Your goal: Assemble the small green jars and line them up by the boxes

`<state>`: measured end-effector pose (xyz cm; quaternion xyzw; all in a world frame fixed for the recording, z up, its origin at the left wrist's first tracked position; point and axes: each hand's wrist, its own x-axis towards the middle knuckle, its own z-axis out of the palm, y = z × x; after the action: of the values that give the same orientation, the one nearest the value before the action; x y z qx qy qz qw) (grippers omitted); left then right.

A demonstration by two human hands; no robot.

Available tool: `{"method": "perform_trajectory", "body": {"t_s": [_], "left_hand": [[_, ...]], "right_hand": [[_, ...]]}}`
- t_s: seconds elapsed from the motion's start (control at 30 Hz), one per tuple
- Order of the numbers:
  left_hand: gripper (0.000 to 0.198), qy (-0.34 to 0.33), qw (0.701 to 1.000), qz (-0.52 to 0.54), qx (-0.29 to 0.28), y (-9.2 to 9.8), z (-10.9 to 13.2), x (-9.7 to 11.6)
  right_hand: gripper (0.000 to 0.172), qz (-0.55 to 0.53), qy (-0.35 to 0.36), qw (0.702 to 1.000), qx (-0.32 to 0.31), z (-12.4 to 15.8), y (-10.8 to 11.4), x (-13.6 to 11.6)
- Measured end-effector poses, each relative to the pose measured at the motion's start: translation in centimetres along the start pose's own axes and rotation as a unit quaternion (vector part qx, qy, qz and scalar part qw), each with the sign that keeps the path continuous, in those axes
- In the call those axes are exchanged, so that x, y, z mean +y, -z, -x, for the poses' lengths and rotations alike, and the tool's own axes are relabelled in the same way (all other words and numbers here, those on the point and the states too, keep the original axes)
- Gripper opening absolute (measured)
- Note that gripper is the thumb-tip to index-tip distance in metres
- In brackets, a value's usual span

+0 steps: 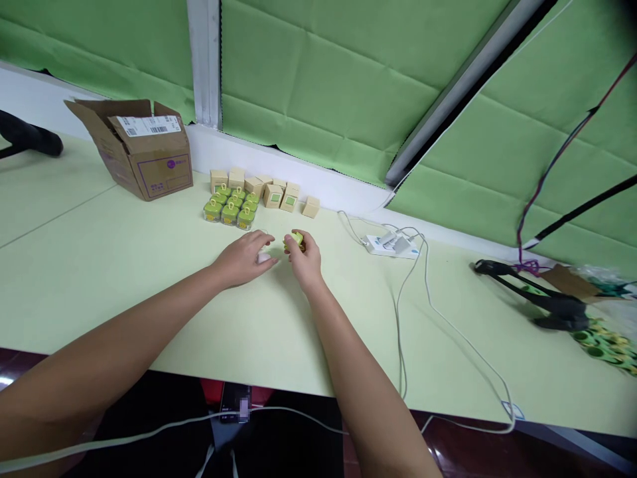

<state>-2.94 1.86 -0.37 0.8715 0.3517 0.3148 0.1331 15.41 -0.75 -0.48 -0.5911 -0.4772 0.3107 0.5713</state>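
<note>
My left hand (pixel 245 257) is over the pale table (pixel 239 332), its fingers curved around a small whitish item (pixel 263 256) that is partly hidden. Just to its right, my right hand (pixel 304 256) pinches a small green-lidded container (pixel 294 240) between thumb and fingers, raised a little above the surface. Behind my left hand stand several clear containers with green lids and looped handles (pixel 229 210), packed in rows. Several small tan boxes (pixel 273 196) stand behind them, some with a green square on the side.
An open cardboard box (pixel 159 169) stands at the back left. A white power strip (pixel 392 245) with cables lies right of my hands. Further right are a black stand (pixel 552 302) and green pieces (pixel 602 348). A phone (pixel 235 402) is below the table edge.
</note>
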Motion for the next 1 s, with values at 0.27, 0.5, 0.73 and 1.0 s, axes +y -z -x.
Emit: {"method": "perform_trajectory", "body": {"t_s": [0.27,0.5,0.73,1.0], "left_hand": [[0.030,-0.125,0.981,0.042,0.144,-0.1,-0.2,0.5],[0.027,-0.112,0.983,0.074,0.127,0.1,0.0,1.3],[0.025,-0.074,0.980,0.084,0.166,0.2,-0.2,1.0],[0.023,-0.042,0.981,0.119,0.150,-0.1,-0.2,0.8]], "right_hand": [[0.050,-0.180,0.007,0.971,-0.157,1.1,-0.4,-1.9],[0.048,-0.226,-0.033,0.951,-0.211,1.5,-0.3,-2.8],[0.038,-0.215,-0.068,0.962,-0.156,0.5,-0.2,-1.5],[0.034,-0.215,-0.047,0.968,-0.122,0.2,0.0,-1.0]]}}
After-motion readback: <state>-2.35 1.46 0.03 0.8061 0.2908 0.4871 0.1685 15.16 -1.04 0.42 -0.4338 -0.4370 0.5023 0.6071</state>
